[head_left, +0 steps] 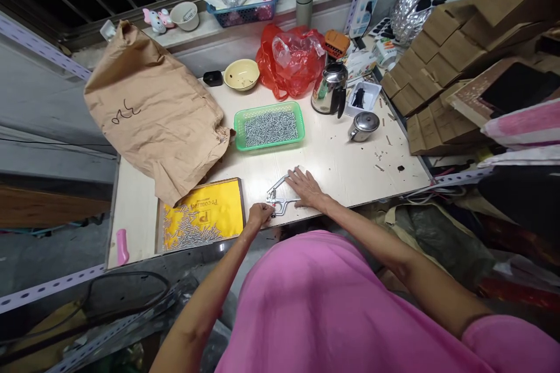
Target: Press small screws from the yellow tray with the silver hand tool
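At the table's front edge lies a silvery metal hand tool with two long handles (283,205) and a spring near its head. My left hand (261,214) is closed at the tool's head, its fingertips pinched together; what is between them is too small to make out. Across the handle ends, my right hand (307,189) lies with its fingers stretched and apart. Beyond the hands, a green plastic basket (301,134) holds many small metal pins or screws. To the left, more such pieces (192,230) lie on a yellow sheet (227,201) in a shallow tray.
A large brown paper bag (153,111) leans over the table's left side. At the back are a yellow bowl (242,76), a red plastic bag (289,64) and a steel kettle (328,90). A lidded metal pot (364,126) and stacked cardboard boxes (450,46) stand to the right.
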Tool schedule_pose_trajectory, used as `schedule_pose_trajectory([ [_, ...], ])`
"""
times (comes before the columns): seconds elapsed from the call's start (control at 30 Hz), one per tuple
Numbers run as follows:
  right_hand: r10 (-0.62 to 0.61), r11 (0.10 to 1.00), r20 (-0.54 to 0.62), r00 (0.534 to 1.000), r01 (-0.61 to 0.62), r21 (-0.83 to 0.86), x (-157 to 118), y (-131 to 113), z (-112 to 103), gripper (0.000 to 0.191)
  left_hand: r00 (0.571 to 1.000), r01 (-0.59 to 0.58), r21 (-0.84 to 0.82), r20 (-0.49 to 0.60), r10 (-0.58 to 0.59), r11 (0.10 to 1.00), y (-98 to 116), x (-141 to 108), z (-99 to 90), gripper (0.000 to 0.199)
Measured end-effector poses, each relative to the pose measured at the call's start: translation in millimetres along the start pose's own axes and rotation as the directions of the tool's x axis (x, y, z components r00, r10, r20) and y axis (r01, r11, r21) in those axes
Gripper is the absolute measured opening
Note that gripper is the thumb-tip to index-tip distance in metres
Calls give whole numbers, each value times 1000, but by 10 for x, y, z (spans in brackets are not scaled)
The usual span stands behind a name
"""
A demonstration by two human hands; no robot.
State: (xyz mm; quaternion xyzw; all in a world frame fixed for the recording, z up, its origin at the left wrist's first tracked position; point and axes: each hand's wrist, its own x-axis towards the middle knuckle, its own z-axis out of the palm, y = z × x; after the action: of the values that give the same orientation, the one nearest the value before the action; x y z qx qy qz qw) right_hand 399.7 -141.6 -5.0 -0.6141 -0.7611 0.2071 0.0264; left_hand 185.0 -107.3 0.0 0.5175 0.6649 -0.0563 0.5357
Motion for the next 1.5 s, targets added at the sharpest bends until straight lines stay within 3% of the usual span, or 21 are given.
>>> schedule_pose_trajectory([
  [0.1,-48,998,24,999,49,-34,114,40,-46,104,1000,-14,6,-8,14,1000,-7,5,8,16],
  [0.37,-16,985,75,997,28,-168,186,-61,-191,100,999,7,-24,-41,-8,1000,-26,-11,37,17],
  [0.6,3,979,53,999,8,-203,196,-100,-143,65,998,33,-78,-51,-37,996,-8,-18,69,18],
  [0.67,-1,981,48,999,10,-192,198,-94,-106,57,997,36,-24,-66,-38,999,-15,-49,76,20],
  [0.73,-4,984,41,999,11,-177,199,-84,-73,52,990,-18,112,-137,33,994,-15,-104,95,22],
  [0.8,-8,986,36,999,14,-166,200,-79,-50,50,948,-144,309,-230,221,940,15,-165,137,20],
  [0.83,-8,986,32,999,13,-163,200,-79,-42,49,906,-224,412,-247,345,883,48,-185,167,19],
  [0.9,-7,987,23,1000,11,-162,198,-85,-28,49,797,-381,578,-190,573,722,153,-186,236,24],
  [0.97,-6,986,13,1000,8,-164,191,-96,-17,49,702,-484,673,-83,707,559,287,-125,295,40],
  [1.03,-12,986,5,1000,13,-168,179,-104,-12,51,660,-520,723,1,752,456,411,-30,325,54],
  [1.23,37,982,-1,999,-37,-184,115,-39,-58,68,713,-480,813,142,687,330,539,77,296,66],
  [1.37,5,975,5,1000,-4,-223,75,37,-79,45,719,-458,832,139,681,313,618,24,329,62],
  [1.5,-42,972,18,999,45,-231,72,85,-73,22,729,-482,827,197,655,288,743,31,360,38],
])
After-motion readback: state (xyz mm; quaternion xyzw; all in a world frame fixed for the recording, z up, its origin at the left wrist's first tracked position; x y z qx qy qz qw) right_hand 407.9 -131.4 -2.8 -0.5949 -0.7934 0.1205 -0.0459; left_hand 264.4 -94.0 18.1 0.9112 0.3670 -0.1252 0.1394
